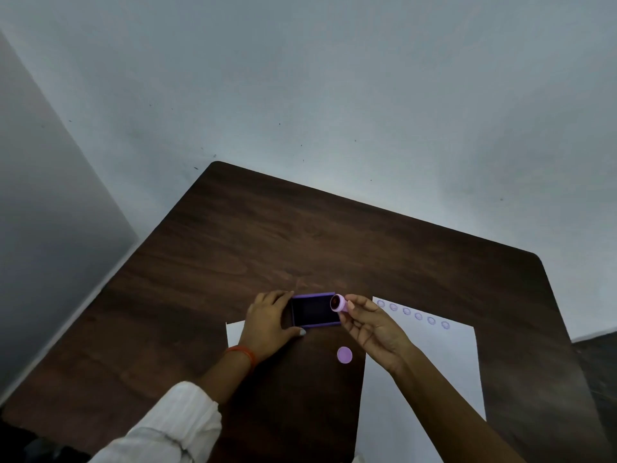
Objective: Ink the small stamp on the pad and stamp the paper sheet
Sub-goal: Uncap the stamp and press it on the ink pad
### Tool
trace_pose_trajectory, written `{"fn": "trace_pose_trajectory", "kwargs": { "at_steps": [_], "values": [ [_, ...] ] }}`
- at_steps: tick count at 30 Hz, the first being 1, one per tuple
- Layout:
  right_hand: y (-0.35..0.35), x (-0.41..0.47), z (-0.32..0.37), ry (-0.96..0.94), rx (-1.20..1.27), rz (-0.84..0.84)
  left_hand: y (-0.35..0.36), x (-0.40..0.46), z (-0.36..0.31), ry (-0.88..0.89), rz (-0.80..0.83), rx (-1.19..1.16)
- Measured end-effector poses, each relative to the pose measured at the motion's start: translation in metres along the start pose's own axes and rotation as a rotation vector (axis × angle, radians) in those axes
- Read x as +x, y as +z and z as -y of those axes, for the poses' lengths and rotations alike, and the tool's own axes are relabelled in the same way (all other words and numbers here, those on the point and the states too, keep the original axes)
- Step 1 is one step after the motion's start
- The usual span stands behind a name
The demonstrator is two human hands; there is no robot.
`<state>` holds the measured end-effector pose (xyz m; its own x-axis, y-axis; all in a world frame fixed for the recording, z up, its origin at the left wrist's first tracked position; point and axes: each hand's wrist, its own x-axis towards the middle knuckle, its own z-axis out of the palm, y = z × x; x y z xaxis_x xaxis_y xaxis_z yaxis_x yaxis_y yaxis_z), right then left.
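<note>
Dark wood-grain table [300, 235] with rounded corners, pale speckled floor [334, 78] toward twelve o'clock, grey panel [43, 212] at nine o'clock

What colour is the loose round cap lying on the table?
Light purple cap, seen in the head view.

The far half of the table [300, 228] is left bare and open to passage; the near middle is crowded by the ink pad [314, 310], flanked by the left hand [270, 324] and right hand [370, 325]; a purple cap [344, 355] lies in the gap beside the paper sheet [430, 362].
</note>
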<state>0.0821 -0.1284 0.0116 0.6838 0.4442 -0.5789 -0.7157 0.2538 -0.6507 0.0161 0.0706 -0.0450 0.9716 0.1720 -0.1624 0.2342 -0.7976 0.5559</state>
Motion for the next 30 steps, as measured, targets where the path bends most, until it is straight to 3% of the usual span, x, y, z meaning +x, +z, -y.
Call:
{"fn": "trace_pose_trajectory", "kwargs": {
  "at_steps": [7,9,13,15,20,26,30],
  "values": [
    [0.007,0.018,-0.004,-0.028,-0.073,-0.048,0.005,0.004,0.002,0.016,-0.018,0.026],
    [0.009,0.023,-0.006,-0.107,-0.290,-0.128,0.006,0.005,0.003,0.017,-0.028,0.023],
    [0.014,0.032,-0.016,-0.421,-1.011,-0.238,0.010,0.006,0.005,0.019,-0.045,0.010],
    [0.021,0.039,-0.024,-0.567,-1.256,-0.211,0.011,0.006,0.007,0.016,-0.051,-0.010],
    [0.033,0.049,-0.040,-0.534,-1.669,-0.018,0.012,0.007,0.008,0.003,-0.063,-0.031],
    [0.032,0.047,-0.040,-0.634,-1.910,0.156,0.014,0.008,0.008,0.005,-0.026,-0.013],
    [0.036,0.048,-0.041,-0.607,-1.909,0.111,0.015,0.011,0.009,-0.005,-0.022,-0.048]
  ]
}}
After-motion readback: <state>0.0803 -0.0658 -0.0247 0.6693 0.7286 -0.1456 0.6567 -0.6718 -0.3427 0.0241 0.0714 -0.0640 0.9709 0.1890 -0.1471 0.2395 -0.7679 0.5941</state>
